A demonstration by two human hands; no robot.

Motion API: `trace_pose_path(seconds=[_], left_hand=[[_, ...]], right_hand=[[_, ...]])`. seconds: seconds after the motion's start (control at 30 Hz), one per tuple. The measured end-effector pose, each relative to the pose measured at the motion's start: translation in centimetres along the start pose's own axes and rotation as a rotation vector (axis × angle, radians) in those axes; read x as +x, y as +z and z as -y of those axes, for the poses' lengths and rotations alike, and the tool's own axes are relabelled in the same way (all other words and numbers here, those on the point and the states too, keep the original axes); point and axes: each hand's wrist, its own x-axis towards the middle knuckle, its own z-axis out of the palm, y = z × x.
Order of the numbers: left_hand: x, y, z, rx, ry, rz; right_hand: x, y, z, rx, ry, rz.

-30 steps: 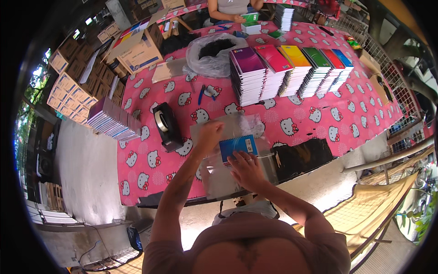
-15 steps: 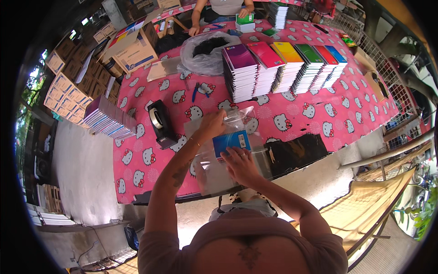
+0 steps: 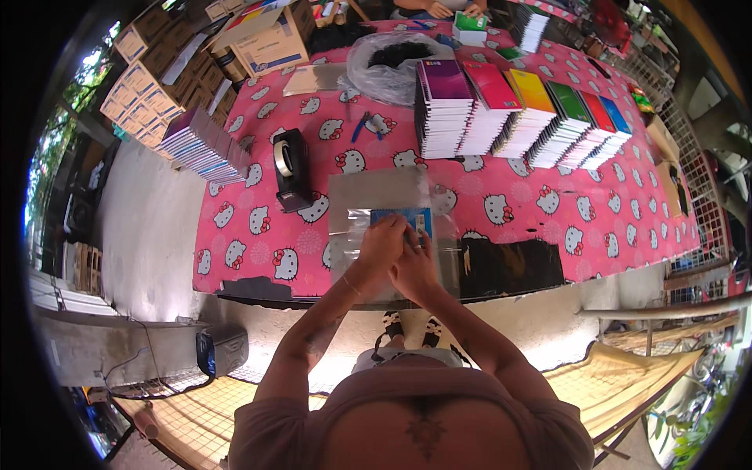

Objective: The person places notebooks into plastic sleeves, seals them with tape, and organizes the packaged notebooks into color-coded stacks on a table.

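Note:
A blue spiral notebook (image 3: 402, 214) lies in front of me near the table's front edge, on sheets of clear plastic (image 3: 376, 185). My left hand (image 3: 381, 249) is over the notebook's left and lower part, its fingers closed; whatever they pinch is hidden. Against it, my right hand (image 3: 415, 265) presses down on the notebook's right part with its fingers stretched out. The two hands touch and cover most of the notebook. Left of the plastic stands a black tape dispenser (image 3: 293, 172) with a roll of tape.
Tall stacks of spiral notebooks (image 3: 446, 117) with coloured covers stand at the back right. Blue-handled pliers (image 3: 360, 127) and a large plastic bag (image 3: 364, 78) lie behind. Another notebook stack (image 3: 205, 149) and cartons (image 3: 270, 43) are at left. A co-worker's hands (image 3: 470, 11) hold a green notebook.
My left hand has come down from the plastic's upper edge onto the notebook, beside my right hand. The raised plastic flap is no longer standing up. The view has shifted.

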Motion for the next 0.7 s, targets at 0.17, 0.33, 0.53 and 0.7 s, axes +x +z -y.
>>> trace_pose_path(seconds=[0.17,0.33,0.53,0.7], left_hand=[[0.0,-1.7,0.1,0.037,-0.023,0.078],[-0.5,1.4,-0.3,0.254,0.320,-0.123],[-2.2,1.6,1.4,0.294,0.245,-0.122],[-2.5,0.0,0.4,0.148,0.212,-0.142]], right_hand=[[1.5,0.1,-4.0,0.380,0.282,-0.279],[2.8,-3.0,-18.5,1.222,0.586,0.048],[3.0,-9.2,-3.9,0.007,-0.113,-0.124],[1.3,-4.2,-4.9,-0.235,-0.251,0.066]])
